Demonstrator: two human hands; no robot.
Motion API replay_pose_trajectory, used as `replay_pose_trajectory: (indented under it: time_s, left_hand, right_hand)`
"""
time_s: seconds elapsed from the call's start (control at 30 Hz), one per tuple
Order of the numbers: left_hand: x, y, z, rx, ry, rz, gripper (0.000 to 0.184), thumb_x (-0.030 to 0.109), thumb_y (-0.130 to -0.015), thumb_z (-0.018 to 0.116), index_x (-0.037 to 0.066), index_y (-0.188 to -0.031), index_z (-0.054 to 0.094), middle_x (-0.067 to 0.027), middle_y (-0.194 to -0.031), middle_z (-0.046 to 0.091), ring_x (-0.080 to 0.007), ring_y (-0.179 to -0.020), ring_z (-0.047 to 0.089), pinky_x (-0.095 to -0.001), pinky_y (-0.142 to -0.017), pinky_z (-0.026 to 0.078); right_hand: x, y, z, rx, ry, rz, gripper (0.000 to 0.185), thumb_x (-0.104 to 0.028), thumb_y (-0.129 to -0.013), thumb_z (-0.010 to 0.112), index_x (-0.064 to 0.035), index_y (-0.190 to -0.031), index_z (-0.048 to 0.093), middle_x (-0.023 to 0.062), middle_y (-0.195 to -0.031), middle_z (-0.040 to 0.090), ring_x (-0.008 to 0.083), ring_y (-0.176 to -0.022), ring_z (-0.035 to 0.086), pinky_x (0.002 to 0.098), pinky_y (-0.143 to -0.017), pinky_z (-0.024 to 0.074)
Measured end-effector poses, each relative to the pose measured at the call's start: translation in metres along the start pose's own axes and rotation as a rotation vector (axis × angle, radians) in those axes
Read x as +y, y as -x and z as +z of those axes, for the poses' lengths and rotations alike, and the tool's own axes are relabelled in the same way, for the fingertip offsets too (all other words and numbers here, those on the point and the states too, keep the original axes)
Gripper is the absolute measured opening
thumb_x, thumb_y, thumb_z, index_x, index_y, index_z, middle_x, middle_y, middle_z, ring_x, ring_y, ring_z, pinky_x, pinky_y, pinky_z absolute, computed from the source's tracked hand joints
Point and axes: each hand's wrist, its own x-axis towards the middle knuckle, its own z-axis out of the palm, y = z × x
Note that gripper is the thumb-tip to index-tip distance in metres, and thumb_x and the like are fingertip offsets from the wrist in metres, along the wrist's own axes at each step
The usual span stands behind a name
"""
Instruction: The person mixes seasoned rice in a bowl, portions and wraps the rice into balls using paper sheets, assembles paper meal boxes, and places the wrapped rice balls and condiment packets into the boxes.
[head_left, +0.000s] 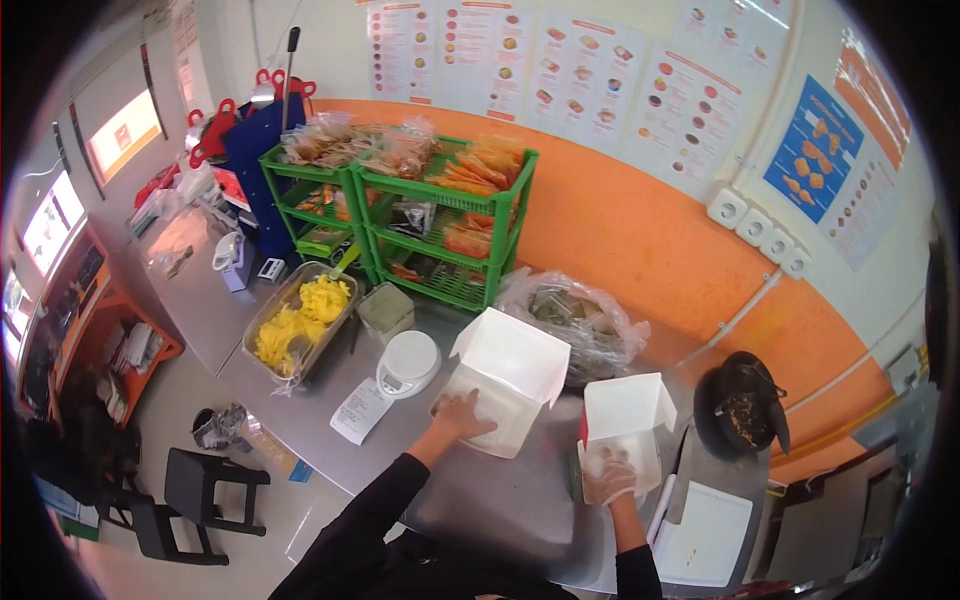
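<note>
Two white cardboard boxes with raised lids stand on the metal counter in front of me. My left hand (464,416) is bare and reaches over the near side of the larger box (512,362), fingers apart and touching its inside. Inside the smaller box (626,408), to the right, rests my right hand (608,476) in a clear plastic glove, fingers spread. I cannot make out anything held in either hand. Left of the larger box sit a round white kitchen scale (410,358) and a printed paper slip (361,409).
A tray of yellow food (302,325) and a plastic container (387,312) lie left. Green racks (440,230) hold packets behind. A plastic bag (575,315), black bowl (742,405), knife (681,480) and white cutting board (708,540) are on the counter. Stools (215,485) stand left.
</note>
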Motion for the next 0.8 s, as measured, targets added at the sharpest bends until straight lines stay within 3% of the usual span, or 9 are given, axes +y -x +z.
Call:
replay_pose_trajectory:
  time_s: [0.1,0.2,0.3,0.37,0.47,0.53,0.63,0.73,0.8]
  left_hand:
    - [0.009,0.028,-0.009,0.038,0.018,0.032,0.09,0.062,-0.068,0.057,0.011,-0.138,0.033,-0.0263,-0.137,0.034,-0.0465,-0.127,0.028,-0.052,-0.102,0.029]
    - [-0.008,0.024,-0.002,0.065,-0.03,0.126,0.092,0.065,-0.072,0.053,0.004,-0.137,0.031,-0.0257,-0.135,0.035,-0.0441,-0.127,0.028,-0.0504,-0.103,0.028]
    - [-0.025,0.022,0.021,0.337,0.001,0.308,0.095,0.066,-0.074,0.054,-0.004,-0.134,0.03,-0.0268,-0.132,0.037,-0.0423,-0.127,0.028,-0.0473,-0.105,0.027]
    - [0.002,0.104,-0.055,0.106,0.306,0.598,0.097,0.062,-0.075,0.059,-0.009,-0.133,0.027,-0.0277,-0.132,0.035,-0.0415,-0.128,0.027,-0.0442,-0.105,0.027]
    - [0.0,0.175,-0.081,-0.06,0.554,0.974,0.081,0.044,-0.071,0.073,-0.006,-0.123,0.036,-0.0255,-0.121,0.042,-0.0395,-0.12,0.037,-0.0398,-0.101,0.033]
    - [-0.014,0.184,-0.097,-0.06,0.531,1.032,0.068,0.039,-0.072,0.074,-0.004,-0.114,0.042,-0.0234,-0.115,0.045,-0.0375,-0.115,0.042,-0.0375,-0.097,0.037]
    - [-0.058,0.174,-0.118,-0.048,0.631,0.984,0.036,0.027,-0.078,0.069,0.001,-0.094,0.05,-0.0158,-0.103,0.052,-0.0327,-0.1,0.051,-0.0376,-0.087,0.043]
    - [-0.111,0.163,-0.144,-0.022,0.433,0.994,0.024,0.018,-0.081,0.063,0.003,-0.089,0.047,-0.0149,-0.095,0.054,-0.0336,-0.09,0.053,-0.0378,-0.082,0.044]
    - [-0.13,0.163,-0.157,0.022,0.332,1.099,0.017,0.016,-0.084,0.056,0.003,-0.092,0.049,-0.0143,-0.089,0.055,-0.0334,-0.087,0.054,-0.039,-0.082,0.044]
  right_hand:
    - [-0.009,0.002,-0.022,-0.09,-0.015,-0.063,0.083,-0.062,-0.077,0.049,-0.003,-0.134,0.038,0.0241,-0.123,0.052,0.0378,-0.113,0.051,0.0406,-0.098,0.0382]
    - [-0.021,0.01,-0.075,-0.354,-0.168,-0.045,0.086,-0.063,-0.076,0.05,0.0003,-0.132,0.039,0.0234,-0.123,0.052,0.037,-0.116,0.048,0.0403,-0.101,0.0344]
    - [-0.048,0.055,-0.141,-0.1,-0.275,0.06,0.08,-0.054,-0.08,0.056,0.0004,-0.135,0.035,0.0247,-0.123,0.05,0.036,-0.116,0.049,0.0404,-0.101,0.0353]
    - [-0.101,0.076,-0.183,0.151,-0.653,0.009,0.081,-0.049,-0.081,0.058,-0.0016,-0.139,0.028,0.0227,-0.129,0.045,0.0352,-0.117,0.047,0.0397,-0.1,0.0359]
    - [-0.226,0.081,-0.213,0.55,-1.719,-0.147,0.092,-0.046,-0.082,0.061,-0.0128,-0.146,0.004,0.0153,-0.142,0.028,0.0325,-0.124,0.038,0.0391,-0.1,0.0352]
    - [-0.279,0.065,-0.193,0.586,-1.962,-0.197,0.096,-0.045,-0.079,0.064,-0.0215,-0.146,0.0,0.0166,-0.143,0.023,0.031,-0.127,0.033,0.0424,-0.099,0.0353]
    - [-0.341,0.055,-0.188,0.519,-2.244,-0.176,0.095,-0.043,-0.078,0.066,-0.0275,-0.146,0.002,0.0154,-0.143,0.024,0.0311,-0.127,0.032,0.0479,-0.099,0.0363]
    - [-0.384,0.055,-0.189,0.468,-2.199,-0.286,0.093,-0.045,-0.078,0.065,-0.0305,-0.145,0.002,0.0157,-0.142,0.025,0.032,-0.128,0.03,0.051,-0.098,0.0369]
    - [-0.409,0.051,-0.189,0.352,-2.226,-0.3,0.078,-0.042,-0.084,0.058,-0.0212,-0.144,0.013,0.0177,-0.14,0.029,0.0333,-0.123,0.036,0.0493,-0.096,0.0396]
